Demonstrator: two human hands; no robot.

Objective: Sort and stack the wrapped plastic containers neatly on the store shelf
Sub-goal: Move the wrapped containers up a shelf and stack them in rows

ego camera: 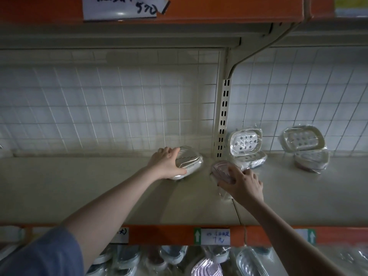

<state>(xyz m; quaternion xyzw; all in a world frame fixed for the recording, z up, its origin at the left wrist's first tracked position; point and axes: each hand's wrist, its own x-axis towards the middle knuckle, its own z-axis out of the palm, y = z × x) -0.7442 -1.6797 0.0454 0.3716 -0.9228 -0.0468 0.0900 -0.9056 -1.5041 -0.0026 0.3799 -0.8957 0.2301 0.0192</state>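
Both hands are on the shelf (99,188), each holding one wrapped container. The left hand (166,163) grips a white wrapped container (191,162) from its left side, thumb along the near edge and fingers curled over the far edge; the container rests on the shelf surface, left of the slotted upright post (224,116). The right hand (244,185) is clamped on a pink-tinted wrapped container (222,170), fingers curled over its right end; this container is tilted, and whether its low end touches the shelf cannot be told. The two held containers lie near each other but apart.

Right of the post stand two further groups of wrapped dishes. The first group (247,148) counts two: one white perforated dish leaning upright against the wire-grid back panel (119,108), and one lying flat beneath it. The second group (306,148), well to the right, also counts two: one leaning upright, one below it. Total on this shelf: six wrapped items visible.

The orange front rail (159,234) carries three visible paper price labels. One further handwritten label (121,6) is fixed to the orange rail above. The lower tier (199,261) holds many wrapped containers, too blurred to count.
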